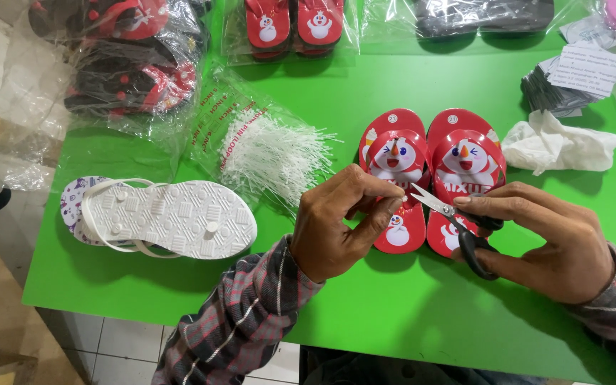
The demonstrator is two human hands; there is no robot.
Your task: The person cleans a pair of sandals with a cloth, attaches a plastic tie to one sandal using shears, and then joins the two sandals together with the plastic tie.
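Table [365, 314]: green top, bearing all the stock; its near edge runs along the person's side, so everything sits within arm's reach.
Bagged pairs [119, 64]: red and black sandals in clear bags, lying along the far edge, well apart from the hands and out of the working spot.
White pair [180, 217]: stacked sole-up at the left, straps underneath, set aside near the left forearm.
Red pair [429, 178]: two small sandals side by side, toes away, cartoon straps up, right in front of the person; they lie flat so both hands can meet over the straps.
Fasteners [269, 153]: a bag of thin white plastic loop pins, spilling open just left of the red pair, near enough to draw from.
Cloth [557, 142]: crumpled white piece just right of the red pair.
Tags [572, 78]: a stack of dark cards with white paper on top, at the far right.
Left hand [340, 224]: curled, fingertips pressed together over the left sandal's strap, apparently pinching something too small to make out.
Right hand [543, 239]: fingers through the black loops of the scissors [458, 221], gripping them.
Blades: slightly parted, tips aimed at the left fingertips, between the two straps, placed to snip what is pinched there.
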